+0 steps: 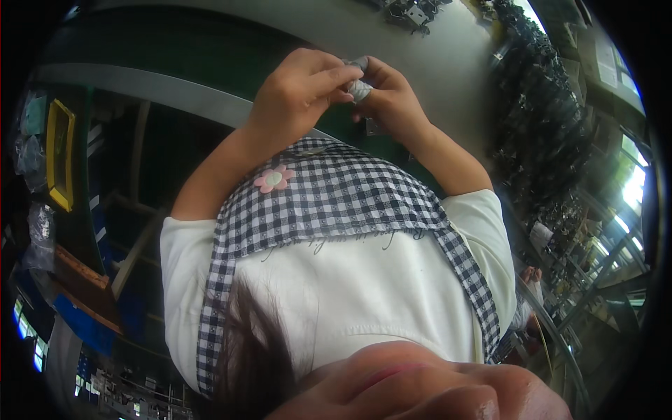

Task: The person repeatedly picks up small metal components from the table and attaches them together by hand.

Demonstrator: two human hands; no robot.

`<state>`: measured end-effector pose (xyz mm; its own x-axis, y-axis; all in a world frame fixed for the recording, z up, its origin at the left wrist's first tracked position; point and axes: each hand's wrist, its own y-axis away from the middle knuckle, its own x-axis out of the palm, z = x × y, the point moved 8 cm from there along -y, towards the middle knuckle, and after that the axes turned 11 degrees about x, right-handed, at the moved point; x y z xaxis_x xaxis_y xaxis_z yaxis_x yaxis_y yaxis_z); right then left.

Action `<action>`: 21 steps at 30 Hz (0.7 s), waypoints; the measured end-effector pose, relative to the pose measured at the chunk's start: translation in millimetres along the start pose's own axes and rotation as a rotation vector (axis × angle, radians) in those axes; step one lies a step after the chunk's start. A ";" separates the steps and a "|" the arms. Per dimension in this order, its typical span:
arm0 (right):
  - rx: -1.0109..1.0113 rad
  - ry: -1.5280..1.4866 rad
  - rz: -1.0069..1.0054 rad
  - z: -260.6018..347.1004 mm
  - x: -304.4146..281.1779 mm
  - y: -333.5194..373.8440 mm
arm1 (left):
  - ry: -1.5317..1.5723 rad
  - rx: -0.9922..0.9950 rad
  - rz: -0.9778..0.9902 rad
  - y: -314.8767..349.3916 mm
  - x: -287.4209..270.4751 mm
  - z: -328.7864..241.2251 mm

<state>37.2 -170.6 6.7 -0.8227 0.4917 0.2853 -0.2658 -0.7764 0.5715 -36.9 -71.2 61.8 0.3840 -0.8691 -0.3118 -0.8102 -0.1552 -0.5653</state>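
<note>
My left hand [297,91] and my right hand [395,98] meet above the edge of a dark green work surface [210,42]. A white, ridged wrap [359,91] covers my right thumb, and a grey cover [360,63] sits on the tip of a right finger. My left thumb and fingers are pinched together against these coverings. Whatever lies between the fingertips is hidden or too small to name. Close beneath my right hand, part of a small dark metallic piece [376,127] shows; I cannot tell whether it touches the hand.
Many black parts [539,119] are heaped along the right. A cluster of metal-and-black pieces [418,12] lies at the far side. At the left are a yellow frame [61,154], plastic bags [40,234] and a blue bin [84,325]. Another person's hand [532,274] shows at the right.
</note>
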 end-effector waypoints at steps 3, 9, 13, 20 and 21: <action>0.064 0.072 -0.075 -15.4 -23.4 13.0 | -0.145 0.186 0.209 -8.0 22.1 -1.7; -0.226 -0.243 -0.404 24.8 -135.9 -2.6 | -0.603 0.241 -0.031 -78.4 14.6 55.7; -0.453 0.374 -0.664 66.2 -165.0 -10.6 | -0.898 0.167 0.139 -84.4 22.9 117.5; -0.440 -0.408 -0.348 29.1 -114.1 -48.8 | -0.885 0.427 0.154 -40.7 13.8 69.8; -0.413 -0.399 -0.330 30.1 -109.0 -57.0 | -0.861 0.427 0.176 -36.1 14.9 73.5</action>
<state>157.1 -168.0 -33.8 -0.4368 0.7765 0.4543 -0.7084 -0.6081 0.3583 30.7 -44.0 21.4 0.6028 -0.1966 -0.7733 -0.7233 0.2745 -0.6336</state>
